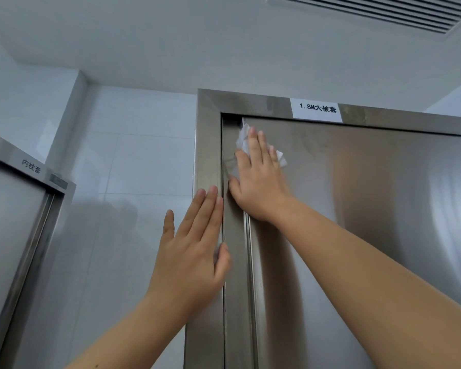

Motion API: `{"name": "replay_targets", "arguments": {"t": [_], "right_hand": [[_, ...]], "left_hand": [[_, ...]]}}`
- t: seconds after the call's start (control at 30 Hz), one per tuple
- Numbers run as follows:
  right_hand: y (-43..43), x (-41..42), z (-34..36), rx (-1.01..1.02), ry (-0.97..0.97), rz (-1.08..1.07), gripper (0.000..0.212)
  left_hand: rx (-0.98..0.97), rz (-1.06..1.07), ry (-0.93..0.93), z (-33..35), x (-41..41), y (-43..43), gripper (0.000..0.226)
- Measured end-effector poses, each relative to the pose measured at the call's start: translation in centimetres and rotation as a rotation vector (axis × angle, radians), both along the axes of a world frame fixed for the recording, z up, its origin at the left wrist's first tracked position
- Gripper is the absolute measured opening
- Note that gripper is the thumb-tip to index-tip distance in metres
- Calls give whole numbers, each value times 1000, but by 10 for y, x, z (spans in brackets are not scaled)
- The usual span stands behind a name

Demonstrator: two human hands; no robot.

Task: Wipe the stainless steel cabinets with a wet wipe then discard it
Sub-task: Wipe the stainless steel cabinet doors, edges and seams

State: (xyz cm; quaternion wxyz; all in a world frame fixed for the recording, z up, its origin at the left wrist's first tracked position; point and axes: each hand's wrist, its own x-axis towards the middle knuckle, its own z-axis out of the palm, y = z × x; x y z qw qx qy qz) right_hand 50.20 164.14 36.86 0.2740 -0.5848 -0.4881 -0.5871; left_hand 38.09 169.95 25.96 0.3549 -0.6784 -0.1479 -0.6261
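A tall stainless steel cabinet (pixel 370 209) fills the right half of the view, with a sliding door inside a steel frame. My right hand (pixel 258 179) lies flat on the door's upper left corner and presses a crumpled white wet wipe (pixel 241 141) against the steel. The wipe shows above and to both sides of my fingers. My left hand (pixel 194 251) rests flat on the cabinet's left frame post (pixel 208 145), fingers spread and pointing up, holding nothing.
A white paper label (pixel 317 109) is stuck on the cabinet's top rail. A second steel cabinet (pixel 19 222) with a small label stands at the left. White wall tiles (pixel 133 166) lie between them. A ceiling vent (pixel 383 9) is at the top right.
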Motion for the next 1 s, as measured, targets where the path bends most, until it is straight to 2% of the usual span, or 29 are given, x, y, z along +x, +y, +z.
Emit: {"name": "replay_targets", "arguments": {"t": [0.33,0.7,1.0], "right_hand": [[4,-3,-16,-7,70,-5,61],[0,-9,43,-27,124,-7,57],[5,-4,2,25,77,33,58]], "left_hand": [[0,20,12,-1,0,2,63],[-2,6,16,-2,-1,6,63],[-5,46,14,-6,-1,5,63]]}}
